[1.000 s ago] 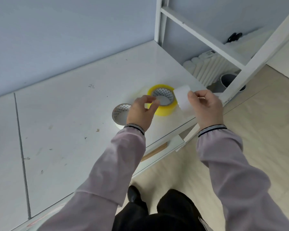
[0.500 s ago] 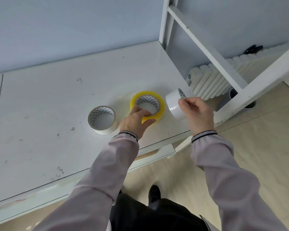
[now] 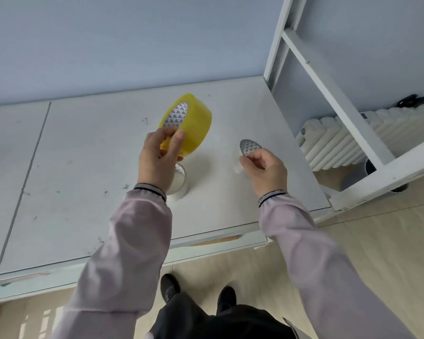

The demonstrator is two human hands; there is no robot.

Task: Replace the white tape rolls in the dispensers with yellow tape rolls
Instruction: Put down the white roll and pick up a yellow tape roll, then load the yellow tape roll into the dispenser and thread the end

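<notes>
My left hand [image 3: 157, 162] holds a yellow tape roll [image 3: 189, 123] lifted off the white table [image 3: 83, 172], tilted so its patterned core faces up and left. A white tape roll [image 3: 246, 152] is pinched in my right hand [image 3: 264, 167] just above or on the table at the right; I cannot tell whether it touches. A second white tape roll [image 3: 179, 182] stands on the table, mostly hidden behind my left wrist. No dispenser is in view.
A white metal frame [image 3: 328, 94] rises at the table's right end. Behind it a white radiator [image 3: 353, 140] runs along the blue wall. My shoes [image 3: 169, 287] stand on the beige floor below the table's front edge.
My left hand has picked the yellow roll up from the table and tilted it. My right hand has lowered its white roll toward the table surface.
</notes>
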